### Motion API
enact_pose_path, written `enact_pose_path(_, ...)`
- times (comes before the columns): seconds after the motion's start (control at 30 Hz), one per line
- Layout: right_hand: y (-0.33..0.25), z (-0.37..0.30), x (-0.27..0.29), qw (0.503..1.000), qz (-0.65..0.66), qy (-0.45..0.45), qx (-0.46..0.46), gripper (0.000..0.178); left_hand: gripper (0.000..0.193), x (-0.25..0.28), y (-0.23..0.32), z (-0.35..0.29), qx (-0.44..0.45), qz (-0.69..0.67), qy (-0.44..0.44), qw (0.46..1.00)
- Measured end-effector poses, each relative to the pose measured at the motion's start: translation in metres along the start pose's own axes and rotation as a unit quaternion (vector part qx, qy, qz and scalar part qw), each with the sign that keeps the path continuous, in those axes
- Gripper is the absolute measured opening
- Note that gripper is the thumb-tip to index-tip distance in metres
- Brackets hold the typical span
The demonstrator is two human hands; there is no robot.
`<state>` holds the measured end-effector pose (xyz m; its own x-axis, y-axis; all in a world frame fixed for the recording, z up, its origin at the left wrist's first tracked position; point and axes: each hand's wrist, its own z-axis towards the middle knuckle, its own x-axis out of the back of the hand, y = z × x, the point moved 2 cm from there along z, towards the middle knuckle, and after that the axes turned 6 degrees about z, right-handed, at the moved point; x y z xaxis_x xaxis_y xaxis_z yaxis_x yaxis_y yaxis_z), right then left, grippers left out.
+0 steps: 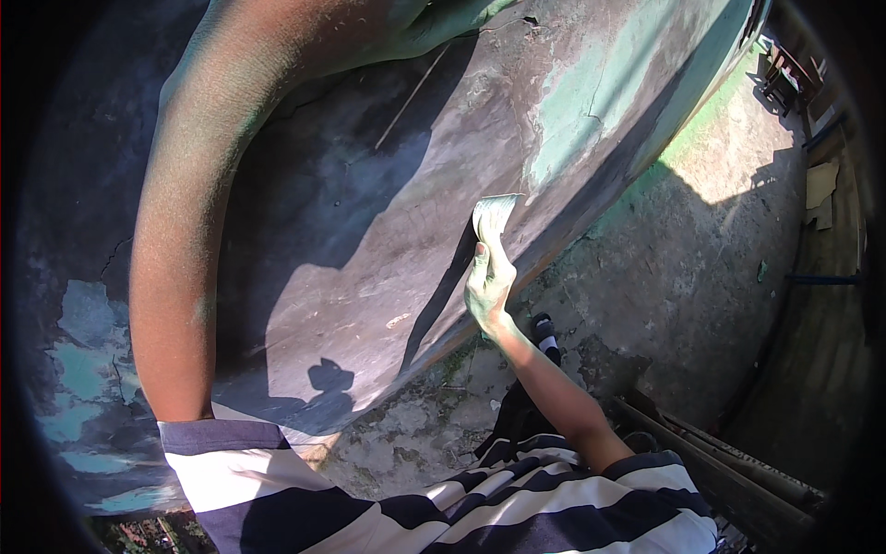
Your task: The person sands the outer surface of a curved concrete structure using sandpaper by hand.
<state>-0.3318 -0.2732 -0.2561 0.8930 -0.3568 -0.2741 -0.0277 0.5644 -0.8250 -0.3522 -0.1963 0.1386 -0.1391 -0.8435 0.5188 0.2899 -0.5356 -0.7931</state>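
Note:
My right hand (pixel 490 288) is closed around a wide-bladed scraper (pixel 495 218), its thumb lying along the tool. The flared end of the scraper points up, with its edge at or very near the wall (pixel 434 222); contact is hard to tell. Pale green dust coats this hand. My left arm (pixel 180 249) reaches up and bends across the top of the view. Only a dusty part of my left hand (pixel 443 26) shows at the upper edge, close to the wall, and its fingers are hidden. The wall is grey-purple, with turquoise paint patches (pixel 595 92).
Rough concrete ground (pixel 646 286) runs along the wall's foot, where a sandaled foot (pixel 544 328) shows. A wooden chair (pixel 789 78) stands far right. Long boards (pixel 720 452) lie at lower right. Shadows of my arms and body fall across the wall.

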Motion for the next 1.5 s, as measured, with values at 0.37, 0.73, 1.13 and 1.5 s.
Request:
enact_pose_path(0.37,-0.03,-0.032,-0.022,0.999,0.006,-0.009,-0.046,0.035,0.024,0.017,0.009,0.0,-0.052,0.039,0.011,0.998)
enact_pose_path(0.73,-0.001,-0.029,-0.001,0.998,-0.034,0.052,-0.029,0.036,0.023,-0.013,0.018,0.015,-0.036,-0.015,0.057,0.998)
enact_pose_path(1.13,0.005,-0.052,-0.041,0.998,-0.003,0.06,0.013,0.037,0.025,0.015,0.009,-0.002,-0.064,0.038,0.039,0.997)
enact_pose_path(1.5,0.021,-0.088,-0.051,0.995,-0.017,0.089,-0.036,0.035,0.025,0.018,0.013,-0.007,-0.02,0.002,0.011,1.0)
